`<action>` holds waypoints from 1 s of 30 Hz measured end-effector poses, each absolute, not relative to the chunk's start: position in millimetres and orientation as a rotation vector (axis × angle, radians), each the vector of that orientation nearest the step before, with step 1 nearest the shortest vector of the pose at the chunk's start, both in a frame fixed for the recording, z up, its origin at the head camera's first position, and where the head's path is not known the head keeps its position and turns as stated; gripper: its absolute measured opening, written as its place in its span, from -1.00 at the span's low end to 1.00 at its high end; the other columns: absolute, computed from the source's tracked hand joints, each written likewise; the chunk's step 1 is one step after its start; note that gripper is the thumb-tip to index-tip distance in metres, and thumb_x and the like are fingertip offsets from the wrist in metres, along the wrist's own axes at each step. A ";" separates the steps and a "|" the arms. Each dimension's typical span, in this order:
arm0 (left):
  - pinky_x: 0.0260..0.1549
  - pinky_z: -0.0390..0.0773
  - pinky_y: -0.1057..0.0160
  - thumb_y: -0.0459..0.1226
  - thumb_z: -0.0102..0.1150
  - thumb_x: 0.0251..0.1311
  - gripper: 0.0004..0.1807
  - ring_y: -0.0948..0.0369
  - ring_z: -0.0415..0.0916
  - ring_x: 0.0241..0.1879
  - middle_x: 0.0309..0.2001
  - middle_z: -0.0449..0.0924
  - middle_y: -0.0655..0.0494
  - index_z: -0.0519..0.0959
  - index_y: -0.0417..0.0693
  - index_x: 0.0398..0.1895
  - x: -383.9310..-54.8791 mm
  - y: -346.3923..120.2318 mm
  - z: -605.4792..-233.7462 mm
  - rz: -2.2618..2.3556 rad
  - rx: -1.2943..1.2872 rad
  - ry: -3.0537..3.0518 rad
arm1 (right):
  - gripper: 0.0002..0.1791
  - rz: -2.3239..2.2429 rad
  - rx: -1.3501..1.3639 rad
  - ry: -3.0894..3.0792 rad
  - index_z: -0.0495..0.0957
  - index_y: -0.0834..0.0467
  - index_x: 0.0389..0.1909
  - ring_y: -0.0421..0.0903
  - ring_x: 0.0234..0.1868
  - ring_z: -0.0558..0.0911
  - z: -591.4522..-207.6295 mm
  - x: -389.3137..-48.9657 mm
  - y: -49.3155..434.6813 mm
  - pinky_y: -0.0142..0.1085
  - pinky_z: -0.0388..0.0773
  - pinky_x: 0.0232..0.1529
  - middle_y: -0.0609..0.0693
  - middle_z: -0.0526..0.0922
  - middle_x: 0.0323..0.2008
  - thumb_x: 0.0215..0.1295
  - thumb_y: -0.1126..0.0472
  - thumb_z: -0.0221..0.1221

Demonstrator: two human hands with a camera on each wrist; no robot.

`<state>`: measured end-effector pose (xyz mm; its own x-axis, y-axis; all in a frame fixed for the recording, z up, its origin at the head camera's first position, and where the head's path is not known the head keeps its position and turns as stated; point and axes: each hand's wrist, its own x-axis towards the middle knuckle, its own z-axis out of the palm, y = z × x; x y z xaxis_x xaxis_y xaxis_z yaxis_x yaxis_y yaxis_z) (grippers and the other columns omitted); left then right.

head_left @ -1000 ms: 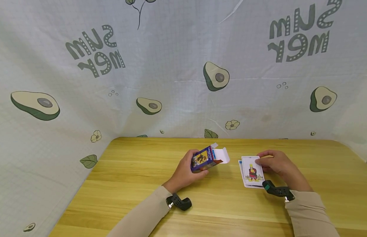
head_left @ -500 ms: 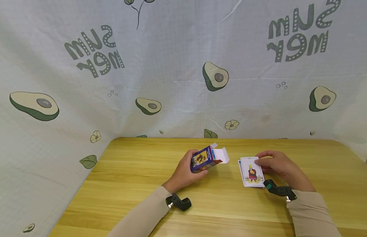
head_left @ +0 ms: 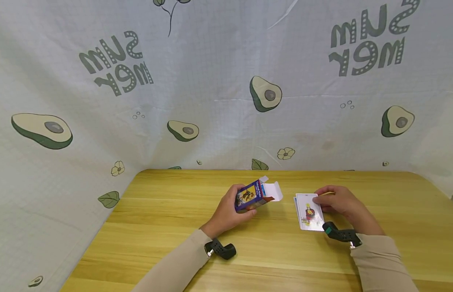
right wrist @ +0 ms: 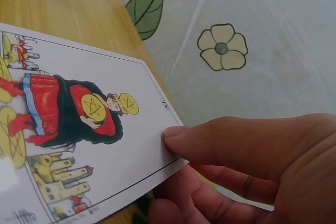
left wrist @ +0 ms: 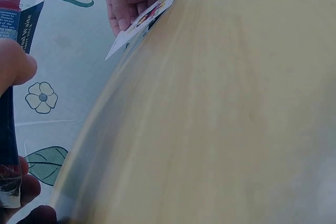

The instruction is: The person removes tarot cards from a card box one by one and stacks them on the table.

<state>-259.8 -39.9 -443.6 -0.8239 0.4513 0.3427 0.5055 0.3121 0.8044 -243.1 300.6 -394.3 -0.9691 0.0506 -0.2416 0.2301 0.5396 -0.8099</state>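
Observation:
My left hand grips a blue tarot card box, fingers and thumb wrapped round its sides; the white end flap stands open toward the right. My right hand pinches a tarot card at its upper right corner, thumb on the printed face. That card shows a crowned seated figure in red with pentacles, seen close in the right wrist view. Beneath it, another card's edge peeks out at the left. In the left wrist view, the pinched card is tilted up above what lies below.
A yellow wood-grain table carries both forearms. Behind and to the left hangs a pale cloth printed with avocados, leaves and lettering, meeting the table's far edge. Black camera mounts sit on both wrists.
The card in my right hand has tilted slightly and shifted a little left, its face catching more light. My left hand and the box have stayed practically still.

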 end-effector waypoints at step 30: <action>-0.08 0.51 0.32 -0.01 0.36 0.06 -0.22 0.23 0.40 -0.04 0.05 0.39 0.11 0.22 0.01 0.29 -259.4 -39.9 -443.3 -1.561 -0.914 -2.496 | -0.61 -1.153 0.298 2.737 0.44 0.41 -0.08 0.00 -0.38 0.49 -395.8 -243.6 288.9 -0.31 0.49 -0.41 0.24 0.54 -0.31 0.21 0.23 0.26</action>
<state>-259.4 -39.9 -443.3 -0.8226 0.4498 0.3478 0.5097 0.3122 0.8017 -243.6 288.9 -395.8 -0.9680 0.1217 -0.2195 0.2420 0.6838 -0.6884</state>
